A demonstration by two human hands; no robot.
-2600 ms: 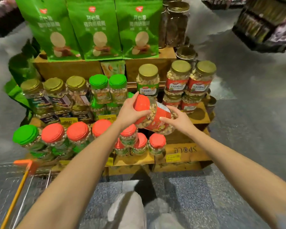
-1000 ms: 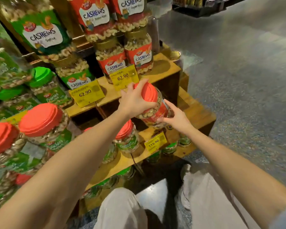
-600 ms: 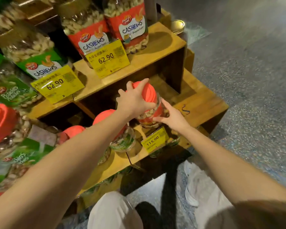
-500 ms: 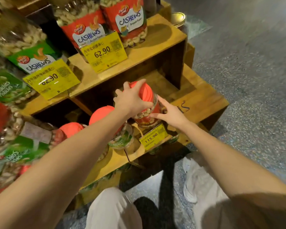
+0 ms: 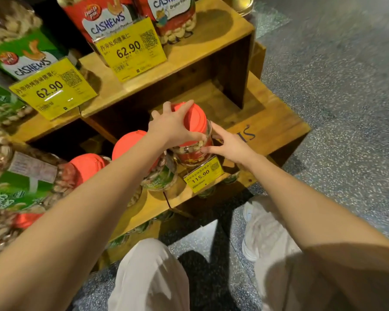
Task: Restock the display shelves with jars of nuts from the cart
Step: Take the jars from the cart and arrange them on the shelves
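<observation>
Jar of nuts (image 5: 194, 142) has come down from mid-air to the bottom shelf (image 5: 279, 122), now just behind the 115.90 price tag (image 5: 203, 176), beside another red-lidded jar (image 5: 127, 143). Left hand (image 5: 173, 129) grips its lid from above; right hand (image 5: 230, 147) presses straight fingers on its side. Base hidden by tag, likely seated; release looks next.
</observation>
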